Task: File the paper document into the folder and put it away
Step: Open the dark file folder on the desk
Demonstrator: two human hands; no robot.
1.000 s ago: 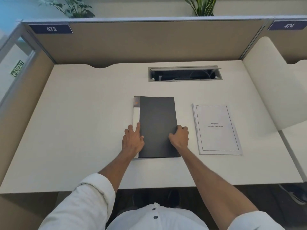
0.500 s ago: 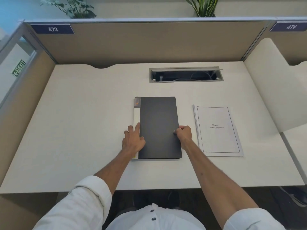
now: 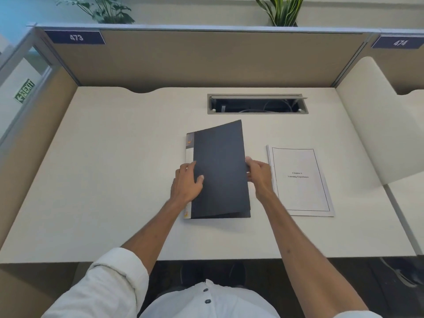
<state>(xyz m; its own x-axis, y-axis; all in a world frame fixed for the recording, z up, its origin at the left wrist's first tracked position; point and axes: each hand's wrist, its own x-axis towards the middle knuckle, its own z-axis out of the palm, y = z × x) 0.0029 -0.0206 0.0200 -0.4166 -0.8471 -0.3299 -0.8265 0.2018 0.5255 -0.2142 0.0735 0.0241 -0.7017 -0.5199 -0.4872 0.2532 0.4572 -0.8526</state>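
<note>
A dark grey folder [image 3: 220, 166] with a white spine strip lies in the middle of the desk. Its front cover is raised along the right edge and tilts up to the left. My right hand [image 3: 259, 174] grips that raised right edge. My left hand [image 3: 187, 183] lies flat on the folder's left side by the spine, thumb on the cover. The paper document [image 3: 300, 180], a white stapled sheet set with a printed title, lies flat on the desk just right of the folder, beside my right hand.
The cream desk [image 3: 114, 168] is walled by tan partitions at the back and left. An open cable slot [image 3: 257, 103] sits behind the folder. A curved white divider [image 3: 371, 125] rises at the right. Plants stand beyond the back partition.
My right hand slid to the folder's right edge, took hold of the cover and lifted it. My left hand stayed by the spine. The document has not moved.
</note>
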